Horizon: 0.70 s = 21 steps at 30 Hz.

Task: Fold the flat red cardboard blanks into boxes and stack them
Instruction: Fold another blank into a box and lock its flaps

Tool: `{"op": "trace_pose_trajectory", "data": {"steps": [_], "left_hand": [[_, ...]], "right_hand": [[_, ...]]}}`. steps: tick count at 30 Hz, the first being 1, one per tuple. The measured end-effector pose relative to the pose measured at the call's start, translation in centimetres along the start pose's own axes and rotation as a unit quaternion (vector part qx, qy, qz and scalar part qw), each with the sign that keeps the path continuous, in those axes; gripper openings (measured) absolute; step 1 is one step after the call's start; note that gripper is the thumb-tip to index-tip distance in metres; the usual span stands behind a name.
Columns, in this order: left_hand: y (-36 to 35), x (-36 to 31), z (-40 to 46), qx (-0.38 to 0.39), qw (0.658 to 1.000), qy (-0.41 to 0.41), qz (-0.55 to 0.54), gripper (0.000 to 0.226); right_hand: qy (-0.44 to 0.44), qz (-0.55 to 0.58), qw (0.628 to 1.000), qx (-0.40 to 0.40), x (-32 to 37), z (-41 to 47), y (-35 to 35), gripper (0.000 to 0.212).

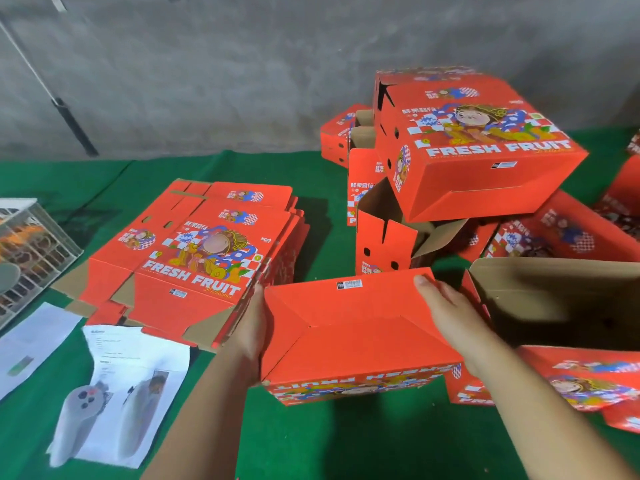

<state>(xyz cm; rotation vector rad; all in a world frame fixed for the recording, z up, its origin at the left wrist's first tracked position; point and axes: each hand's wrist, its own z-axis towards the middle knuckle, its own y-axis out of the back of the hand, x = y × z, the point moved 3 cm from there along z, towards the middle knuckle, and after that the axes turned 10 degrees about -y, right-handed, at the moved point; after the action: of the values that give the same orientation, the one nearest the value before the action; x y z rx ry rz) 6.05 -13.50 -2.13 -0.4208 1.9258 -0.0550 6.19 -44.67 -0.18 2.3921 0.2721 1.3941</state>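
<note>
Holding folded box [356,327] between both hands, left [251,327] flat on its side, right [446,313] gripping top edge, above green surface [311,438]; keep flaps squared; lift onto stack [478,147].

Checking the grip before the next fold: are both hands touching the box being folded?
Touching. The head view shows the left hand against the box side, right hand fingers over its far edge.
</note>
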Motion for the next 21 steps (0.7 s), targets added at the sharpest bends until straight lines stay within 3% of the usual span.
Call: {"op": "trace_pose_trajectory", "data": {"steps": [2,4,8,9,11,12,18,21], "left_hand": [[-0.4,-0.4,-2.3,0.01,0.998,0.044,-0.045,0.08],[-0.3,-1.2,-3.7,0.04,0.996,0.055,-0.053,0.08],[-0.2,-4.1,-4.7,0.098,0.994,-0.048,-0.019,0.043],[-0.2,-4.8,-5.1,0.086,0.992,-0.083,0.026,0.033],[0.2,-4.8,-4.8,0.042,0.992,-0.112,0.044,0.015],[0.3,-4.5,-4.6,0.002,0.994,-0.109,0.015,0.025],[2.2,-1.2,-5.9,-0.062,0.978,-0.181,-0.082,0.033],[2.4,-0.6,-6.0,-0.074,0.968,-0.204,-0.129,0.057]], "right_hand": [[0.001,0.049,0.999,-0.013,0.2,-0.6,0.8,0.044],[-0.01,0.131,0.991,-0.014,0.9,-1.4,2.0,0.05],[0.018,0.177,0.984,-0.009,1.6,-1.9,3.7,0.07],[0.027,0.171,0.985,0.001,1.4,-2.1,3.6,0.065],[0.033,0.157,0.986,0.042,0.7,-2.7,2.6,0.035],[0.032,0.161,0.984,0.065,0.0,-2.8,1.9,0.021],[0.094,0.198,0.972,0.079,-1.0,-5.2,0.6,0.042],[0.145,0.193,0.968,0.064,-0.4,-6.6,1.8,0.046]]}}
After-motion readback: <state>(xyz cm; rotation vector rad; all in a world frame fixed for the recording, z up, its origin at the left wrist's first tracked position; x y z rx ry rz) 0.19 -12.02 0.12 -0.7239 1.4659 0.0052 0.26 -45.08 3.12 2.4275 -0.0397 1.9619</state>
